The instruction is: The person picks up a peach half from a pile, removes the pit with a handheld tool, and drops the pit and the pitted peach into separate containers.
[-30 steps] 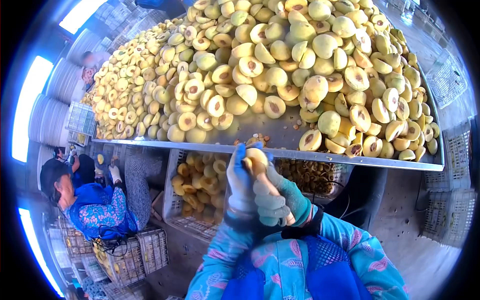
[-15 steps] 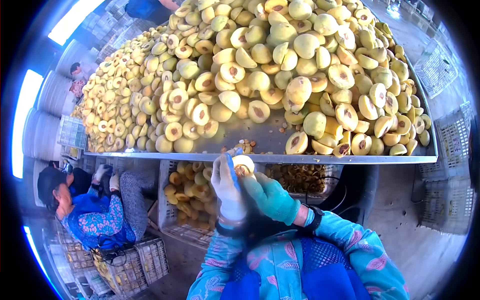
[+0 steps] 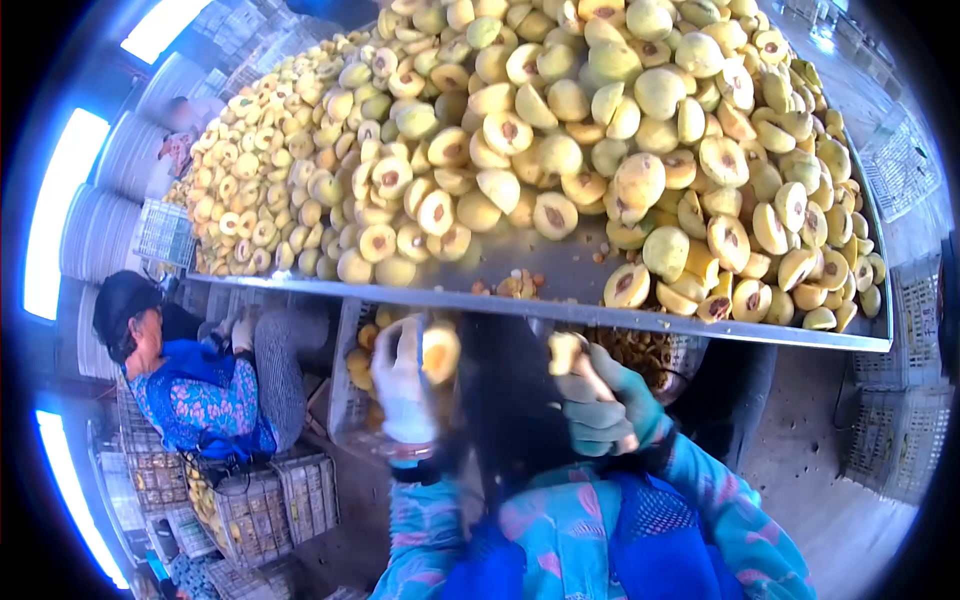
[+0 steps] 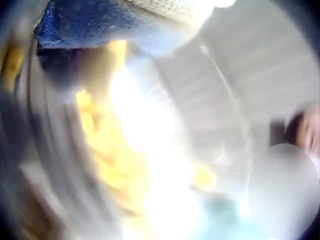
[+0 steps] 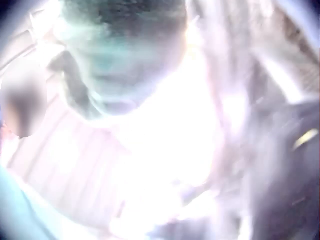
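Note:
My left hand (image 3: 403, 375), in a white glove with a blue palm, holds a yellow peach half (image 3: 441, 354) in front of the metal table's near edge. Its cut face shows, blurred. In the left wrist view the glove's blue fingers (image 4: 90, 22) cross the top, with bright yellow fruit below. My right hand (image 3: 612, 405), in a green glove, grips a tool with a wooden handle (image 3: 627, 442). A small pale-yellow piece (image 3: 565, 352) shows at the tool's upper end, which hides its tip. Glare washes out the right wrist view.
A metal table (image 3: 560, 312) with a raised rim bears a big heap of peach halves (image 3: 510, 130). Below stand a crate (image 3: 345, 375) of peach halves and a container of brown pieces (image 3: 640, 350). At left another person (image 3: 205, 375) sits beside stacked crates (image 3: 255, 510).
My hands, earlier together at a peach half, have drawn apart: the left moved left with a peach half, the right moved right with the wooden-handled tool. The head view has shifted slightly.

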`<state>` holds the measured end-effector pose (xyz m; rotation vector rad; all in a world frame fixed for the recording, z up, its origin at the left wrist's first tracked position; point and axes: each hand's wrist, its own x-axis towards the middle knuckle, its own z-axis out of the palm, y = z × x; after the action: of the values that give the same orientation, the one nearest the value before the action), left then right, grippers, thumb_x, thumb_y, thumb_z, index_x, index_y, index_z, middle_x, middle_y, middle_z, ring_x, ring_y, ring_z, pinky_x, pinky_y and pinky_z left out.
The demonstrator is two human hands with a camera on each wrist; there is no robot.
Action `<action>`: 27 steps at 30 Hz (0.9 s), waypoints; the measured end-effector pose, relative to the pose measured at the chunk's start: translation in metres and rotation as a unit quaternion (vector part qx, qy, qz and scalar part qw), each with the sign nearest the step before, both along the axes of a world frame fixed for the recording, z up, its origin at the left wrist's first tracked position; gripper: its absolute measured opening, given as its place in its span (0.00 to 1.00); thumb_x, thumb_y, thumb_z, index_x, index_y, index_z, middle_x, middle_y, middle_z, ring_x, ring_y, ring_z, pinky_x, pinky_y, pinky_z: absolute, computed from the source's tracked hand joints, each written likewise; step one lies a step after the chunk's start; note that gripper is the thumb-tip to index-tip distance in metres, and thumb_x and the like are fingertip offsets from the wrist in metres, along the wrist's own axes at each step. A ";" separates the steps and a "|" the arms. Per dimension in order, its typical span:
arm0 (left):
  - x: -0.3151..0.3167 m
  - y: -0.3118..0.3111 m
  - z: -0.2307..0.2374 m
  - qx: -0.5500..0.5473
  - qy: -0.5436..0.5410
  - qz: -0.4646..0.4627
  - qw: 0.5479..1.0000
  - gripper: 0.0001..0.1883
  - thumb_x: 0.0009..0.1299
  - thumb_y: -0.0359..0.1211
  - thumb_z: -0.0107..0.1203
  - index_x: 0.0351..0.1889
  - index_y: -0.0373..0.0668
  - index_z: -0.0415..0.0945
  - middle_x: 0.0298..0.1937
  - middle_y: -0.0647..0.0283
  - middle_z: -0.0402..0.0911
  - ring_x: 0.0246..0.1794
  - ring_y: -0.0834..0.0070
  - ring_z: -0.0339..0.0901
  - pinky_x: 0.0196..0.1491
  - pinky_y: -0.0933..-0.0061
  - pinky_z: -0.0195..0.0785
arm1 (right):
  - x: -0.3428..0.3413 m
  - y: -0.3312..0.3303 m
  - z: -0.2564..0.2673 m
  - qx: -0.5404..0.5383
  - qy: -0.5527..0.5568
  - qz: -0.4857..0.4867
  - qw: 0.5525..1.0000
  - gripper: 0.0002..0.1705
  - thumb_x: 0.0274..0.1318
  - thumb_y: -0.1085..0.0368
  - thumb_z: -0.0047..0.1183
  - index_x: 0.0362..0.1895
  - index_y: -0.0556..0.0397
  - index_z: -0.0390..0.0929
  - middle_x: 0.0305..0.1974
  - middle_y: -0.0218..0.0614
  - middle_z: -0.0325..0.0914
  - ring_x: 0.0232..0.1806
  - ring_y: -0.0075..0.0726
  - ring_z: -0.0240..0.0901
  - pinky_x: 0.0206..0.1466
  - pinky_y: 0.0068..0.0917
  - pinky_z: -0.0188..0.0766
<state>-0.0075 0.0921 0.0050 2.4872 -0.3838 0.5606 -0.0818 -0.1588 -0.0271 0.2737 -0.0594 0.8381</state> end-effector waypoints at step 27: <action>0.019 -0.103 0.002 -0.614 0.314 -0.125 0.713 0.17 0.67 0.28 0.56 0.53 0.34 0.69 0.46 0.58 0.78 0.43 0.73 0.76 0.50 0.75 0.70 | 0.036 0.026 0.006 -0.801 -0.264 -0.434 0.316 0.18 0.66 0.51 0.44 0.41 0.54 0.70 0.20 0.51 0.75 0.22 0.59 0.74 0.21 0.49 0.67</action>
<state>0.0117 -0.0107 0.0073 1.1373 -0.0035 -0.1888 -0.0457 -0.1332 -0.0213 -1.8897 0.0461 -0.4852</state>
